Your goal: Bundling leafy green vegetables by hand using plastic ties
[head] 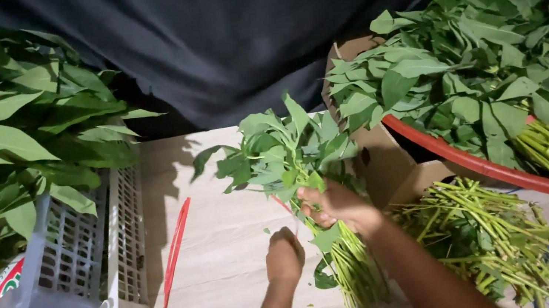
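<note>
A bunch of long-stemmed green leafy vegetables (311,192) is lying on the pale wooden tabletop (225,260) — the right hand (335,205) is gripping it around the stems, while the left hand (284,256) is resting curled into a fist just beside it. A thin red strap (176,252) is lying near a white slotted plastic crate (83,263) — trimmed stems (485,237) are filling a cardboard box on the right.

white crate (95,268) of leaves | red basin (487,165) | cut stems (483,230) | red strap (175,252) | cardboard box (385,164)
</note>
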